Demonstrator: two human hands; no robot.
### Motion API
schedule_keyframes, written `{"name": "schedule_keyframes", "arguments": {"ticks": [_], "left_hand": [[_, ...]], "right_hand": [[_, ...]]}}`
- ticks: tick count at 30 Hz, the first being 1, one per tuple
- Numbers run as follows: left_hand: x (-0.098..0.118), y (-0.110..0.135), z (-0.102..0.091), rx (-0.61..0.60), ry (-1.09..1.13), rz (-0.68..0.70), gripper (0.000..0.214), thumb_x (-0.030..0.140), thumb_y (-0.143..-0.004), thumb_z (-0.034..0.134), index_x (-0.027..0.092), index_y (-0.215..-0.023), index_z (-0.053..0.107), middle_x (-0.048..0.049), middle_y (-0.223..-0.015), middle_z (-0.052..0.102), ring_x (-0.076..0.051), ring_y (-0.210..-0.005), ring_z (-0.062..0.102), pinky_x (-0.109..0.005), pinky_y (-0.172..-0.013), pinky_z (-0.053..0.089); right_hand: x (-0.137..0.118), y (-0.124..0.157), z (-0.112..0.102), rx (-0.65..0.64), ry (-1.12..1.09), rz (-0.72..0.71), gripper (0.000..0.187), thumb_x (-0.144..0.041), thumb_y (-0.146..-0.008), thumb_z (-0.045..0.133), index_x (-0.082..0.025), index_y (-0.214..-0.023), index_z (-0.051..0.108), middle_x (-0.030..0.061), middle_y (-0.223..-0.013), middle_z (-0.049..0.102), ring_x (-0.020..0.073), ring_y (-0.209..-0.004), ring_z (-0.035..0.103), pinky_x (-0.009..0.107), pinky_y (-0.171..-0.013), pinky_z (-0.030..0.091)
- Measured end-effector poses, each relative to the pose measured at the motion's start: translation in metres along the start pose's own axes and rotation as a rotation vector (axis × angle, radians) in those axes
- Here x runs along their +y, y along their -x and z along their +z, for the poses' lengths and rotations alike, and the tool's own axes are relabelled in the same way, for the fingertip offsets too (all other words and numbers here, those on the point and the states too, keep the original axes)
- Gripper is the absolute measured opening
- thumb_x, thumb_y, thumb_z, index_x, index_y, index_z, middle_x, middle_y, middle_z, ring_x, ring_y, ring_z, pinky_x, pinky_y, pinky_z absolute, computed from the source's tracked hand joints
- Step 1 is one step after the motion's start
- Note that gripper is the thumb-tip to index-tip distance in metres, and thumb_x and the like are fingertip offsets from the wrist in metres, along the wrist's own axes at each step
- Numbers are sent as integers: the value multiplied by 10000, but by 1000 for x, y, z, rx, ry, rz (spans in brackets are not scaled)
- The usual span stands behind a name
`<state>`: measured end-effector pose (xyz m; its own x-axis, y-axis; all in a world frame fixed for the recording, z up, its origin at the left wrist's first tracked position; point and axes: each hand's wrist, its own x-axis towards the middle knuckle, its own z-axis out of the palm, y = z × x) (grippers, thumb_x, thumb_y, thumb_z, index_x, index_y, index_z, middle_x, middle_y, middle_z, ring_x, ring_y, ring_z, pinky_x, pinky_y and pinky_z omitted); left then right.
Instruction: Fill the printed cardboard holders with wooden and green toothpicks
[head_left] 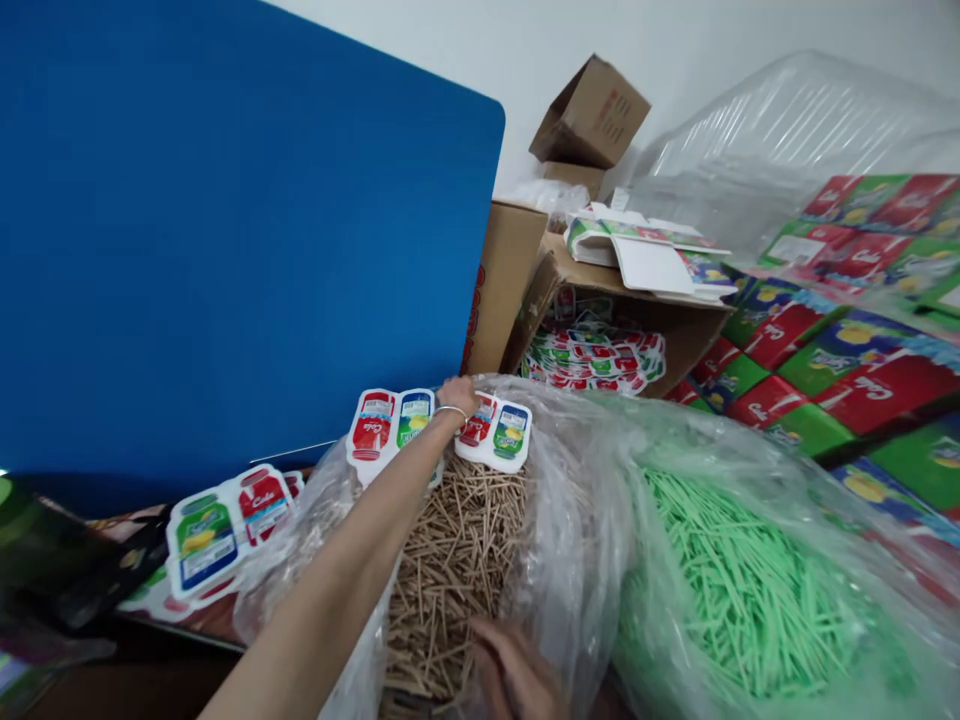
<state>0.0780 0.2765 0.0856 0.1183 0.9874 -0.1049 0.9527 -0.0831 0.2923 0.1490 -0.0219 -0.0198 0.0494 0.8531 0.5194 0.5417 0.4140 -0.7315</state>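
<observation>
My left hand (459,396), with a thin bracelet at the wrist, reaches to the far side of a clear plastic bag (570,500). Its fingers look curled between two cola-and-lemon drink cards; what they grip is hidden. One card (493,432) lies just right of the hand, the other (390,430) to its left, both over brown paper sticks (450,560) that fill the bag. Near the bag's front, my right hand (519,672) hovers slightly blurred over the sticks. Its fingers are partly bent and apart, with nothing seen in them.
A large blue panel (247,240) stands at the left. More printed cards (214,535) lie beside the bag. On the right are a bag of green paper sticks (750,590) and stacked printed boxes (862,370). Behind, an open carton (690,335) holds many cards.
</observation>
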Motion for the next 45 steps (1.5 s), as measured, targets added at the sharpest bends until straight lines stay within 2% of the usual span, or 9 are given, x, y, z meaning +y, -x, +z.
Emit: {"name": "schedule_keyframes", "arguments": {"ticks": [4, 8, 18, 22, 27, 31, 37, 42, 45], "left_hand": [[2, -2, 2, -16, -14, -13, 309, 298, -860, 568, 170, -1140, 542, -76, -1144, 582, -225, -973, 595, -414, -798, 498], [7, -3, 6, 12, -38, -40, 333, 292, -864, 561, 167, -1170, 522, -88, -1193, 553, -239, -1007, 576, -441, -822, 486], [1, -4, 2, 61, -30, -54, 298, 271, -859, 573, 155, -1132, 547, -82, -1131, 587, -222, -960, 601, -406, -790, 504], [7, 4, 2, 136, -19, -63, 333, 302, -873, 545, 160, -1173, 519, -93, -1188, 556, -235, -996, 582, -439, -819, 488], [17, 8, 4, 55, 14, -52, 290, 288, -868, 558, 161, -1128, 548, -78, -1131, 587, -217, -947, 603, -409, -783, 507], [15, 7, 4, 31, 43, -55, 276, 278, -865, 563, 159, -1114, 556, -73, -1112, 596, -209, -926, 611, -395, -766, 515], [10, 12, -8, 155, 109, -29, 268, 267, -864, 566, 178, -1117, 558, -68, -1129, 590, -221, -976, 596, -407, -804, 497], [10, 25, -24, 238, 244, 97, 254, 273, -874, 548, 188, -1112, 566, -69, -1147, 588, -225, -1007, 581, -433, -848, 470], [6, 37, -33, 278, 380, 169, 243, 283, -878, 540, 178, -1093, 579, -71, -1136, 600, -226, -1017, 576, -454, -876, 445]], "right_hand": [[2, -13, -31, -4, 21, 31, 224, -259, -895, 459, -218, -1035, 628, 55, -903, 713, 162, -830, 678, 195, -746, 530], [-1, -20, -45, -46, 73, 13, 222, -208, -880, 471, -213, -1040, 626, 60, -928, 714, 175, -858, 679, 213, -769, 536], [2, -6, -37, -133, 14, -19, 237, -167, -880, 456, -218, -1064, 597, 58, -877, 705, 171, -819, 680, 214, -723, 540], [3, -2, -28, -81, -6, 11, 227, -195, -889, 450, -240, -1053, 601, 48, -872, 700, 160, -789, 675, 206, -701, 530], [5, 9, -14, -18, 4, -8, 239, -247, -914, 400, -238, -1028, 610, 59, -832, 699, 170, -749, 674, 226, -672, 532], [6, 14, -10, -55, 45, -37, 255, -261, -919, 380, -235, -1014, 615, 54, -768, 694, 172, -682, 671, 228, -611, 534], [2, 11, -15, -59, 61, -52, 253, -239, -914, 379, -227, -1009, 613, 56, -771, 692, 178, -691, 671, 240, -631, 539], [-6, -2, -31, -196, 108, -58, 240, -189, -888, 411, -221, -1018, 610, 52, -822, 698, 175, -748, 675, 234, -661, 543], [-10, -15, -45, -195, 135, -45, 240, -177, -880, 413, -209, -1004, 616, 56, -849, 703, 179, -776, 675, 257, -699, 545]]}}
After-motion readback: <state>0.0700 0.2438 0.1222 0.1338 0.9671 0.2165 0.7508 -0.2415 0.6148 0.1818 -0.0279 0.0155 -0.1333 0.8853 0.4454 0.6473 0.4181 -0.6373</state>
